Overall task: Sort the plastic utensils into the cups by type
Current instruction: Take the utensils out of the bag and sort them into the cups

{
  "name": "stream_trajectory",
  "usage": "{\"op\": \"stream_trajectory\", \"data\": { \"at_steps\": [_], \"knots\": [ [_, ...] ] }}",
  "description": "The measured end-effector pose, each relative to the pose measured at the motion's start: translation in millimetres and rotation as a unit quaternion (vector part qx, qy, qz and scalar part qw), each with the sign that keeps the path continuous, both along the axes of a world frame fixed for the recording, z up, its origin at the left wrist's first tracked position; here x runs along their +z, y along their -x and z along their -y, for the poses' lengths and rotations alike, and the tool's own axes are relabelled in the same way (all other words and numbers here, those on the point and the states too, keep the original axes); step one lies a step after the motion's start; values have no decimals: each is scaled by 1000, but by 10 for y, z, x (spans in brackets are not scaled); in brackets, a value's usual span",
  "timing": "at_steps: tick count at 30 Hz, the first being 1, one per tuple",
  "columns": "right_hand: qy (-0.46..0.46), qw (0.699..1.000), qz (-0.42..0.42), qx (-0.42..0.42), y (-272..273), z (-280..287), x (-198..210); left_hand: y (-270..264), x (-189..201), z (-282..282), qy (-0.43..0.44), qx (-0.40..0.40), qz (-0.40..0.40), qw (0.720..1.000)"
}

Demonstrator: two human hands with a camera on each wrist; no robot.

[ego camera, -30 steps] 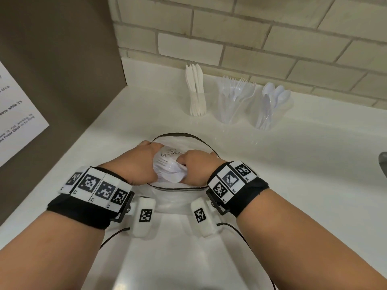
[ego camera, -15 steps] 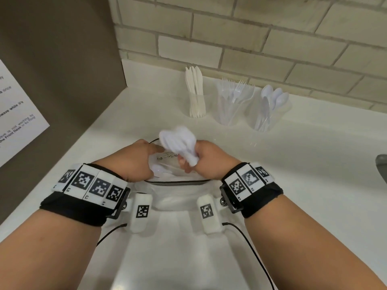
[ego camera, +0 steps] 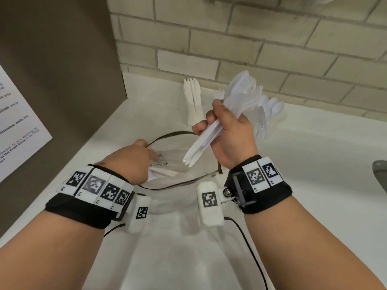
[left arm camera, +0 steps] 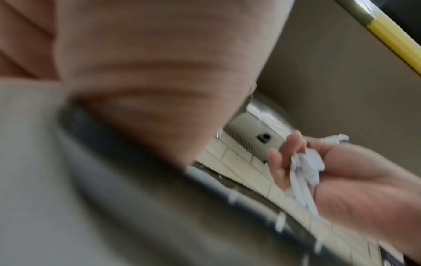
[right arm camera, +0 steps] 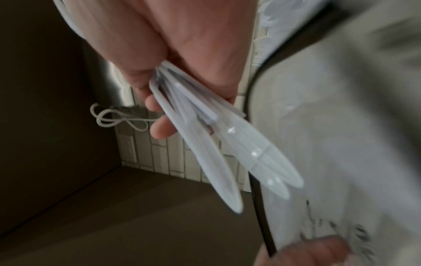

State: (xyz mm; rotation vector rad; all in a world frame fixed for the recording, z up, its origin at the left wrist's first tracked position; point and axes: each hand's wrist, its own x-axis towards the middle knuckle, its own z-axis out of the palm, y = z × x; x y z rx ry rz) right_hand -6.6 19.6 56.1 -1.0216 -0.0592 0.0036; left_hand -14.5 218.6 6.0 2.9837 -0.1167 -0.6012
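Note:
My right hand (ego camera: 211, 124) grips a bundle of white plastic utensils (ego camera: 240, 95) above the counter, heads up toward the cups and handles (ego camera: 196, 151) pointing down. The right wrist view shows the bundle (right arm camera: 216, 144) fanned out below my curled fingers (right arm camera: 159, 129). My left hand (ego camera: 146, 151) holds the dark rim of a clear bag (ego camera: 171, 135) lying on the counter, with a few utensils (ego camera: 161, 173) left inside. At the back stand a cup of knives (ego camera: 193, 103) and a cup of spoons (ego camera: 270, 114). The bundle mostly hides the fork cup (ego camera: 219, 93).
A brown panel with a paper notice (ego camera: 21, 122) closes off the left side. A brick wall (ego camera: 251, 49) runs behind the cups. A grey metal object (ego camera: 380, 174) sits at the right edge of the white counter (ego camera: 314, 164).
My right hand has pulled the bundle of utensils out of the bag and raised it up and to the right, in front of the cups. My left hand has stayed at the bag's rim.

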Motion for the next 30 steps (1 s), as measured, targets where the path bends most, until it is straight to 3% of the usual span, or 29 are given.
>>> {"op": "stream_trajectory", "data": {
  "at_steps": [3,4,5,6,7,9,10,13,15,16,19,20,23,26,28,30],
  "knots": [
    [13,999,-19,-33,-56,57,153,92,200,-48,112,-1,51,992],
    [24,999,-16,-44,-75,65,207,127,289,-24,186,6,111,976],
    [28,998,-9,-52,-90,66,267,159,377,28,291,26,171,941],
    [27,998,3,-56,-103,55,336,194,469,99,427,64,203,879],
    [24,998,20,-57,-107,36,411,229,545,173,575,113,190,787],
    [20,997,62,-48,-91,-40,553,238,624,321,771,193,38,606],
    [23,996,80,-39,-73,-95,603,203,607,365,805,225,-64,545],
    [70,992,105,-11,-8,-247,587,176,603,435,817,253,-291,428],
    [150,983,110,4,28,-307,438,183,602,438,845,242,-307,365],
    [186,977,105,18,50,-327,356,186,595,447,857,238,-293,352],
    [204,974,74,67,118,-385,195,194,576,476,862,229,-264,367],
    [197,976,66,71,122,-395,174,180,551,466,850,232,-260,395],
    [173,980,65,77,106,-366,164,175,531,413,787,222,-219,533],
    [191,972,76,112,118,-326,130,160,612,373,796,108,-108,586],
    [241,956,72,149,170,-364,92,183,716,402,744,29,-54,665],
    [293,938,65,171,193,-398,46,187,734,455,676,36,-15,736]
  ]
}}
